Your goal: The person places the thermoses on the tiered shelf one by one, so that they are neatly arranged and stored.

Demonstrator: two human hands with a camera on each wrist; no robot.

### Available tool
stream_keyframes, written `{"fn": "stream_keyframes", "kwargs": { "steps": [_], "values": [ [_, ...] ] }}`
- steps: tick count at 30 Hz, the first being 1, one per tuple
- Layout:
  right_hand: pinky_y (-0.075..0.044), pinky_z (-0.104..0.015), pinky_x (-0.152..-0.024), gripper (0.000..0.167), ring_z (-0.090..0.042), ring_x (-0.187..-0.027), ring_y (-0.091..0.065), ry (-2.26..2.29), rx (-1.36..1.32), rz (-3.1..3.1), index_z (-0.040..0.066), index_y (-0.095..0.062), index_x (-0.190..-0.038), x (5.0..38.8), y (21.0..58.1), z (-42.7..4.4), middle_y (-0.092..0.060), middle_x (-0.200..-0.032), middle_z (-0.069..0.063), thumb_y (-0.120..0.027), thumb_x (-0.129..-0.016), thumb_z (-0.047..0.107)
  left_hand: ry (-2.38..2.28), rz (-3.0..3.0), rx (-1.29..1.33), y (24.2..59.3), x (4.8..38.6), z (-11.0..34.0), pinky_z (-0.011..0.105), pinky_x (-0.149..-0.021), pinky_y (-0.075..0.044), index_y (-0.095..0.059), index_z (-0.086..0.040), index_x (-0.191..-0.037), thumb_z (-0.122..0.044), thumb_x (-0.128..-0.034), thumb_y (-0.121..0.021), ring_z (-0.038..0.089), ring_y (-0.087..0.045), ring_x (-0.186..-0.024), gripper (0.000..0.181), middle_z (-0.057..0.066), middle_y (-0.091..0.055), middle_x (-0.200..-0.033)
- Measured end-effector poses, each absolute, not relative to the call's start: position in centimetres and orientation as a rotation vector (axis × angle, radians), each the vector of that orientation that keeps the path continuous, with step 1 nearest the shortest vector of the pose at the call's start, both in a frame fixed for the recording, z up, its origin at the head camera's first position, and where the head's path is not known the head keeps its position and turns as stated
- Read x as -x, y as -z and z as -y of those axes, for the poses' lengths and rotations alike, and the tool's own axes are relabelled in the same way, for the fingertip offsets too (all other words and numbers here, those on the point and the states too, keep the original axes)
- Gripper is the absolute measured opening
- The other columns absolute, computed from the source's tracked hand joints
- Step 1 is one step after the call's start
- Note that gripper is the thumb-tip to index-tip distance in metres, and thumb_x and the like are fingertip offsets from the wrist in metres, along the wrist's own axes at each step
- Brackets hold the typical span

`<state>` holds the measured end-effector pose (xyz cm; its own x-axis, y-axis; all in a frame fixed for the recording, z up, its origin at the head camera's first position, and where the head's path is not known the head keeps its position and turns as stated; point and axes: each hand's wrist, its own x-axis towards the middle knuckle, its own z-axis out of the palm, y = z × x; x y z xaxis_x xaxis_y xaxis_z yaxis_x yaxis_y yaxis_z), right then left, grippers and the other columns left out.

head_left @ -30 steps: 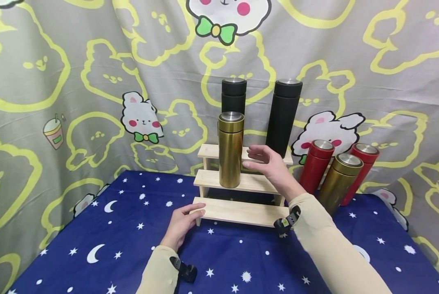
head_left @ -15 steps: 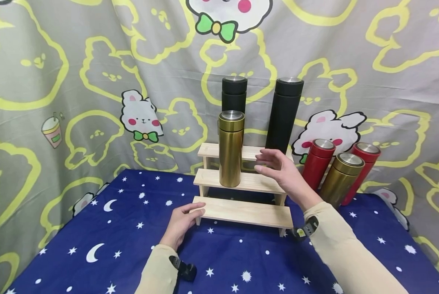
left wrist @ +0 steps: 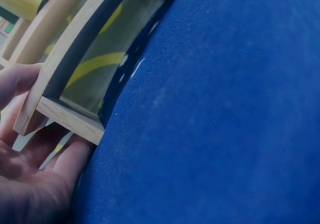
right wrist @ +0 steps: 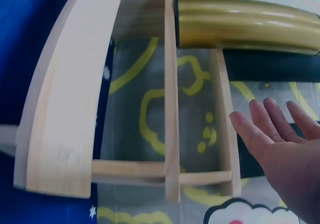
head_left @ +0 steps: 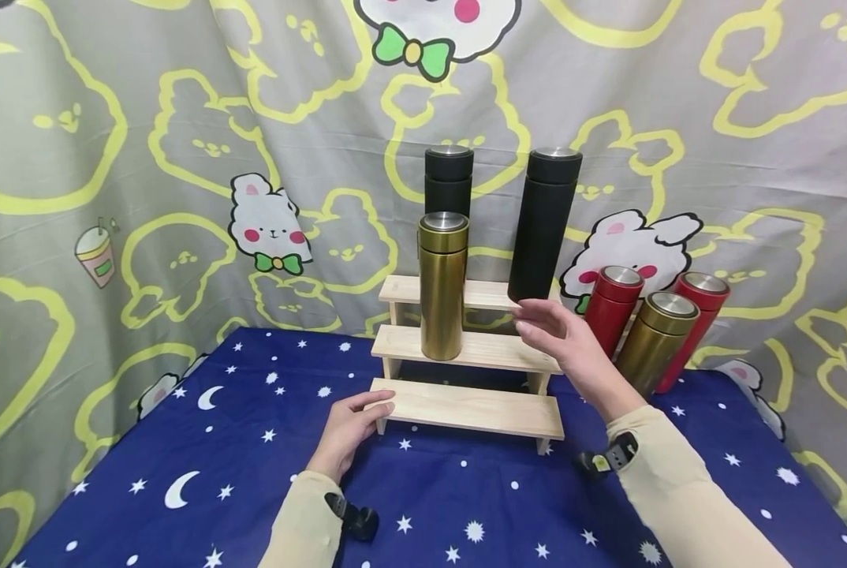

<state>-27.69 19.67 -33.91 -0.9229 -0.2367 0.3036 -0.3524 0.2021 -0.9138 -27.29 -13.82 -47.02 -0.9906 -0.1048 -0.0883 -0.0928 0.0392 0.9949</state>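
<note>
Gold bottle (head_left: 442, 300) stands on the middle tier (head_left: 498, 349); we note right hand (head_left: 572, 347) withdrawing, loosely parted and empty, left hand (head_left: 351, 427) gripping wooden stand (head_left: 466, 406), so placement looks done.

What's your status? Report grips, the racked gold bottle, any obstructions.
Left grip holding rack, lower left end; right grip holding nothing. Gold bottle upright on middle shelf. Black bottle behind it, front unobstructed.

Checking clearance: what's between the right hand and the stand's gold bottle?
Head view shows only wooden stand and curtain between right hand and gold bottle.
</note>
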Motion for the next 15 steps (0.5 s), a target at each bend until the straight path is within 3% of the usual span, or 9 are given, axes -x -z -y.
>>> {"fn": "stream_keyframes", "kwargs": {
  "steps": [7,15],
  "values": [
    [-0.043,-0.020,-0.094,0.053,-0.020,-0.121,-0.054,-1.776,-0.531,2.373,-0.001,-0.045,-0.141,27.1,34.6,-21.3,-0.053,-0.136,-0.019,-0.062,-0.098,0.025,2.160,2.269,-0.219,47.0,27.3,13.8,0.030,-0.076,-0.051,-0.076,-0.005,-0.107,-0.014,-0.0806,-0.080,0.018,-0.062,-0.088,0.028,0.015,-0.061,-0.123],
    [-0.044,-0.019,-0.091,0.054,-0.030,-0.125,-0.051,-1.737,-0.483,2.395,0.001,-0.044,-0.142,26.3,35.3,-22.6,-0.052,-0.137,-0.020,-0.063,-0.098,0.026,2.162,2.258,-0.228,47.1,27.3,13.9,0.024,-0.064,-0.046,-0.076,-0.004,-0.107,-0.013,-0.0806,-0.080,0.014,-0.058,-0.077,0.028,0.010,-0.063,-0.113]
  ]
}}
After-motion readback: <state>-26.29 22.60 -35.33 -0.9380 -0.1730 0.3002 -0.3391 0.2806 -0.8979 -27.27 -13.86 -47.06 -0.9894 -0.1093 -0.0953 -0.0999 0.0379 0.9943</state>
